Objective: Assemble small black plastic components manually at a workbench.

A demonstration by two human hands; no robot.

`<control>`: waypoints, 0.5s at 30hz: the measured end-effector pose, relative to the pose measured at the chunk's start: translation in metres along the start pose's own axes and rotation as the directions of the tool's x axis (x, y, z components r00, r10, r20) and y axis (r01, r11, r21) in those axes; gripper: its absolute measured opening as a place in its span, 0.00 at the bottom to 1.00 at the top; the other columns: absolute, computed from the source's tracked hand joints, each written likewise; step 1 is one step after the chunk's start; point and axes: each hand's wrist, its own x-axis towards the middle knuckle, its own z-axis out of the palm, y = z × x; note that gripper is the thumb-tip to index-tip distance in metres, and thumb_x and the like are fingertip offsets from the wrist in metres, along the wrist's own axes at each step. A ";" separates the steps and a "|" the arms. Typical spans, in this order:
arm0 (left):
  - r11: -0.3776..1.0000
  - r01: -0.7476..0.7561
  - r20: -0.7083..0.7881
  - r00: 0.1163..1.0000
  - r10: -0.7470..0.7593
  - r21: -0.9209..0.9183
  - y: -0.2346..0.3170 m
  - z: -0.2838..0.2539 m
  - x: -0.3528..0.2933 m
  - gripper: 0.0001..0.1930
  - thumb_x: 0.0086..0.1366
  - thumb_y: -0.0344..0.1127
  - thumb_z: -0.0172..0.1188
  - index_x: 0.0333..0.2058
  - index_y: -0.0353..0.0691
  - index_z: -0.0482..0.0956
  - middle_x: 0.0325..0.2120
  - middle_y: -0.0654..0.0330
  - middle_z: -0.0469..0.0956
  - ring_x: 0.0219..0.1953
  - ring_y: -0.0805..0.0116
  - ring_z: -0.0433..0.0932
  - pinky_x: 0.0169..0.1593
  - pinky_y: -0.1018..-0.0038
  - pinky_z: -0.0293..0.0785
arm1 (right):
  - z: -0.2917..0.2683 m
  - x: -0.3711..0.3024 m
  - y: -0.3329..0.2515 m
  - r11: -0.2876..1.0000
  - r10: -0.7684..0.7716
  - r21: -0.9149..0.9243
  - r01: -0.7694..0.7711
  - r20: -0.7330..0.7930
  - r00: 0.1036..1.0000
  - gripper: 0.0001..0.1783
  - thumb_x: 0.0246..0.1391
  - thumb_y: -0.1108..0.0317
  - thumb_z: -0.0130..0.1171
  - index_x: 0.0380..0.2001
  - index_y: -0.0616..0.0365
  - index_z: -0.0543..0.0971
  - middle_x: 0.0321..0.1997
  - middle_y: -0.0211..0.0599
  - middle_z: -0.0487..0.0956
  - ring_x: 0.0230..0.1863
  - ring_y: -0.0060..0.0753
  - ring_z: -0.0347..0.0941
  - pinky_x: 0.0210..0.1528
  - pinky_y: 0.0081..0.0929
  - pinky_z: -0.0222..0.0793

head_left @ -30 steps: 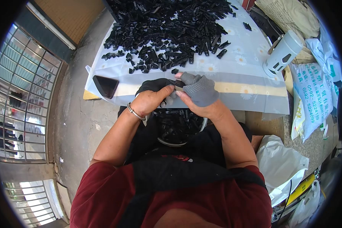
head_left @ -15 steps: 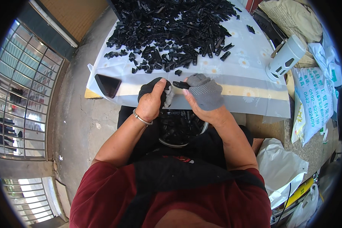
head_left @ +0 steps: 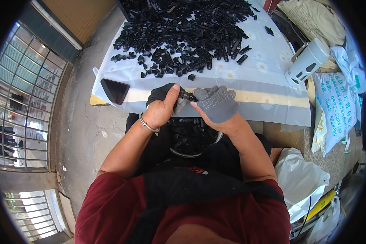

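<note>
Head camera view: the small black part [head_left: 188,96] sat between the left hand [head_left: 164,101] and the right hand [head_left: 216,103] at the near edge of the counter [head_left: 268,67], and the likeliest mishap was a slip, since so short a piece offered little to grasp and a twist or tug could have sent it into the bucket [head_left: 185,155] below, among black pieces [head_left: 192,135] much like it; a hard squeeze could also have nipped a bare thumb. The right hand, in a dotted grey glove, was curled narrow around one end of the part; the left hand, gloved in black, was curled narrow too and met the other end, but its fingertips were hidden, so whether it truly gripped could not be told
</note>
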 end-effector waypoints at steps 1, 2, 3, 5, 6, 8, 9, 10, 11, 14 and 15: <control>0.998 -0.049 -0.016 0.999 0.050 0.025 0.000 0.001 0.000 0.19 0.66 0.43 0.42 0.26 0.34 0.74 0.17 0.63 0.73 0.20 0.71 0.69 0.27 0.73 0.66 | 0.000 0.000 -0.001 1.000 -0.001 0.000 0.001 0.001 1.000 0.15 0.50 0.57 0.53 0.34 0.56 0.76 0.27 0.38 0.75 0.28 0.42 0.69 0.31 0.34 0.64; 0.994 -0.097 -0.031 0.995 0.099 0.052 0.000 0.002 0.000 0.18 0.66 0.42 0.42 0.26 0.34 0.73 0.18 0.61 0.74 0.20 0.67 0.70 0.27 0.72 0.66 | 0.000 0.001 -0.003 0.996 -0.013 -0.087 0.016 0.029 0.999 0.13 0.49 0.57 0.53 0.31 0.55 0.75 0.25 0.38 0.74 0.26 0.41 0.68 0.28 0.35 0.63; 0.994 -0.096 -0.030 0.995 0.097 0.052 -0.001 0.002 0.000 0.18 0.66 0.42 0.42 0.26 0.34 0.73 0.18 0.61 0.74 0.20 0.67 0.70 0.27 0.72 0.66 | 0.000 0.002 -0.005 0.985 -0.022 -0.172 0.032 0.059 0.998 0.12 0.49 0.58 0.53 0.29 0.55 0.75 0.23 0.37 0.73 0.25 0.41 0.68 0.26 0.36 0.62; 0.952 -0.131 0.015 0.991 0.132 0.278 -0.006 0.002 0.000 0.17 0.66 0.40 0.41 0.26 0.35 0.73 0.18 0.54 0.74 0.22 0.57 0.72 0.28 0.69 0.67 | 0.012 0.002 -0.010 0.982 -0.029 -0.188 0.036 0.039 0.999 0.11 0.49 0.59 0.53 0.27 0.54 0.74 0.22 0.37 0.72 0.23 0.40 0.67 0.25 0.36 0.61; 0.952 -0.132 0.018 0.991 0.132 0.277 -0.003 0.003 -0.001 0.17 0.66 0.40 0.41 0.26 0.35 0.73 0.18 0.54 0.74 0.22 0.57 0.72 0.28 0.69 0.67 | 0.017 0.001 -0.011 0.978 -0.034 -0.207 0.037 0.018 0.999 0.10 0.48 0.59 0.53 0.26 0.53 0.73 0.20 0.37 0.71 0.22 0.39 0.66 0.23 0.36 0.60; 0.924 -0.150 0.062 0.989 0.137 0.353 0.005 0.006 -0.004 0.15 0.65 0.38 0.41 0.25 0.35 0.72 0.18 0.50 0.72 0.24 0.51 0.72 0.29 0.67 0.67 | 0.025 -0.002 -0.012 0.990 -0.025 -0.135 0.027 0.019 1.000 0.11 0.48 0.59 0.53 0.27 0.54 0.74 0.22 0.38 0.72 0.24 0.40 0.67 0.25 0.37 0.61; 0.924 -0.151 0.063 0.989 0.137 0.351 0.005 0.004 -0.004 0.15 0.65 0.38 0.41 0.25 0.35 0.72 0.18 0.50 0.72 0.24 0.51 0.72 0.29 0.67 0.67 | 0.028 -0.003 -0.011 0.998 -0.022 -0.061 0.023 0.022 1.000 0.12 0.48 0.58 0.53 0.27 0.55 0.74 0.23 0.40 0.73 0.25 0.42 0.68 0.26 0.38 0.62; 0.904 -0.150 0.097 0.988 0.121 0.400 0.004 0.000 -0.005 0.15 0.64 0.38 0.42 0.26 0.36 0.73 0.18 0.51 0.72 0.25 0.51 0.72 0.29 0.66 0.68 | 0.027 -0.002 -0.009 0.998 -0.020 -0.063 0.022 0.022 1.000 0.12 0.48 0.58 0.53 0.27 0.55 0.74 0.23 0.40 0.73 0.25 0.42 0.68 0.26 0.38 0.62; 0.882 -0.152 0.131 0.986 0.104 0.446 0.002 -0.004 -0.004 0.15 0.64 0.38 0.42 0.26 0.36 0.73 0.18 0.51 0.73 0.25 0.51 0.73 0.30 0.65 0.68 | 0.027 0.000 -0.007 0.999 -0.042 0.016 0.041 0.039 0.998 0.11 0.47 0.60 0.52 0.27 0.56 0.73 0.22 0.40 0.73 0.26 0.43 0.69 0.27 0.38 0.63; 0.727 -0.219 0.326 0.945 -0.008 0.651 -0.005 -0.026 -0.003 0.19 0.63 0.45 0.42 0.27 0.36 0.74 0.21 0.49 0.74 0.27 0.51 0.74 0.32 0.63 0.69 | 0.018 0.011 0.008 0.994 -0.013 0.113 -0.006 0.164 0.986 0.12 0.48 0.60 0.51 0.29 0.58 0.74 0.25 0.41 0.74 0.29 0.45 0.70 0.31 0.39 0.65; 0.633 -0.271 0.411 0.908 -0.081 0.725 -0.007 -0.030 0.000 0.21 0.63 0.48 0.41 0.28 0.36 0.75 0.22 0.49 0.75 0.28 0.50 0.74 0.34 0.62 0.69 | 0.016 0.016 0.017 0.990 0.048 0.112 -0.081 0.273 0.961 0.14 0.50 0.58 0.51 0.31 0.59 0.75 0.28 0.43 0.75 0.33 0.47 0.70 0.35 0.40 0.66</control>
